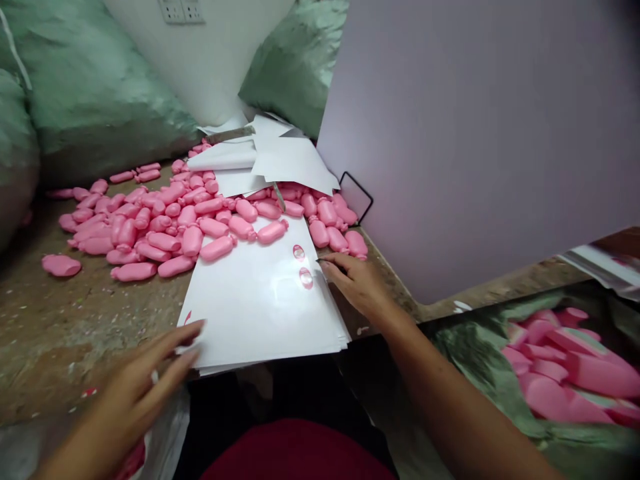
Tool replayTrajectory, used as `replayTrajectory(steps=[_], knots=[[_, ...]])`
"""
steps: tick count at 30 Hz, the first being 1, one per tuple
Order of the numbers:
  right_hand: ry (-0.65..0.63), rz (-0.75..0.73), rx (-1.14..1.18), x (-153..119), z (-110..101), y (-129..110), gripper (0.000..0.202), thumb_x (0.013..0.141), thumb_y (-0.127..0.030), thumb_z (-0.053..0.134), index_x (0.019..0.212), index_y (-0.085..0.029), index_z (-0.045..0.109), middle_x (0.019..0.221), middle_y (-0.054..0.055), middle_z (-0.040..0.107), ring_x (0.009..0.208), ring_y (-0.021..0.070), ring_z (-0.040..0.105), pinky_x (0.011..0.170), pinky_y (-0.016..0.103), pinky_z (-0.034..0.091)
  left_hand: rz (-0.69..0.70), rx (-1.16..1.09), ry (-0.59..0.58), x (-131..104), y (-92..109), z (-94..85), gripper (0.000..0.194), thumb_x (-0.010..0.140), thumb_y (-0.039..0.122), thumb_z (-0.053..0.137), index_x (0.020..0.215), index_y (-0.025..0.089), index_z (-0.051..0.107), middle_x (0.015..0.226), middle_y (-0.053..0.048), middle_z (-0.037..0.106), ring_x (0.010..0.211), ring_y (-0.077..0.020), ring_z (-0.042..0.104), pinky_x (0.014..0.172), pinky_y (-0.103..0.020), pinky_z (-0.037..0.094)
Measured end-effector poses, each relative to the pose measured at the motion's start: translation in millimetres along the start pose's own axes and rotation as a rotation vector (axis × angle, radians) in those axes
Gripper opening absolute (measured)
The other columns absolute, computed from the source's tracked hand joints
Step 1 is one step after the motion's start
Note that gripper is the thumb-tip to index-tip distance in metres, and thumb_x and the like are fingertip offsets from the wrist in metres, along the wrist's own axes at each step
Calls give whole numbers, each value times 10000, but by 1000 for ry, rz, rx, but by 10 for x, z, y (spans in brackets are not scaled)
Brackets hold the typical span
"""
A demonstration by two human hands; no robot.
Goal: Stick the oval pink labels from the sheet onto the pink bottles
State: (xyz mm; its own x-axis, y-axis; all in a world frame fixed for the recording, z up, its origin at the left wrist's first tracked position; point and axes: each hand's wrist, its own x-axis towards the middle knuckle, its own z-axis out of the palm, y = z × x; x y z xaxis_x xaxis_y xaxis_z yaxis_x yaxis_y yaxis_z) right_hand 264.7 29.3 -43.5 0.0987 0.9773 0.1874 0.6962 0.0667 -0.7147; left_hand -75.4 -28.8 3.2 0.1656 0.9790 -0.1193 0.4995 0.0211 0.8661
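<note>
A stack of white glossy sheets (250,300) lies in front of me, with a few red-and-white oval stickers (306,278) near its right edge and a red mark near its left edge. My right hand (357,283) is closed in a pinch at that right edge, beside the stickers. A thin dark tip shows at its fingertips; I cannot make out what it is. My left hand (155,373), slightly blurred, has its fingers stretched apart at the lower left edge of the stack. A small white spot shows between its fingers. Pink plastic bottles (217,249) rest on the stack's far end.
A heap of pink bottles (140,220) covers the table's (45,333) left and back. More white sheets (285,160) lie behind them. Large green sacks (100,93) stand at the back. A pale panel (475,133) rises at right, above an open sack (470,360) of pink bottles.
</note>
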Motion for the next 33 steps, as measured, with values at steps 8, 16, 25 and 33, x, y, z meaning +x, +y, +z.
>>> replayTrajectory(steps=[8, 16, 25, 33], knots=[[-19, -20, -242, -61, 84, 28, 164, 898, -259, 568, 967, -217, 711, 825, 49, 773, 728, 219, 672, 650, 314, 381, 519, 183, -281, 1079, 278, 1270, 365, 866, 275, 667, 1225, 224, 709, 1389, -149, 632, 1339, -372, 503, 1130, -572, 344], [-40, -96, -304, 20, 152, 99, 100, 916, -209, 580, 926, -208, 680, 880, 48, 791, 805, 229, 705, 737, 342, 358, 695, 911, -328, 1141, 69, 1281, 604, 993, 487, 445, 1537, 231, 389, 1619, -97, 379, 1491, -358, 320, 1177, -560, 320], [-3, -225, -400, 6, 174, 90, 94, 931, -187, 568, 888, -200, 651, 784, 8, 776, 740, 200, 695, 692, 341, 268, 710, 899, -303, 1143, 93, 1307, 572, 974, 496, 491, 1491, 253, 465, 1582, -105, 439, 1453, -376, 380, 1140, -577, 364], [-29, -205, -445, 29, 174, 81, 78, 907, -186, 590, 867, -197, 656, 786, 17, 776, 709, 202, 687, 694, 346, 272, 715, 876, -303, 1140, 82, 1307, 558, 976, 490, 489, 1478, 247, 483, 1567, -117, 458, 1451, -393, 387, 1128, -605, 380]])
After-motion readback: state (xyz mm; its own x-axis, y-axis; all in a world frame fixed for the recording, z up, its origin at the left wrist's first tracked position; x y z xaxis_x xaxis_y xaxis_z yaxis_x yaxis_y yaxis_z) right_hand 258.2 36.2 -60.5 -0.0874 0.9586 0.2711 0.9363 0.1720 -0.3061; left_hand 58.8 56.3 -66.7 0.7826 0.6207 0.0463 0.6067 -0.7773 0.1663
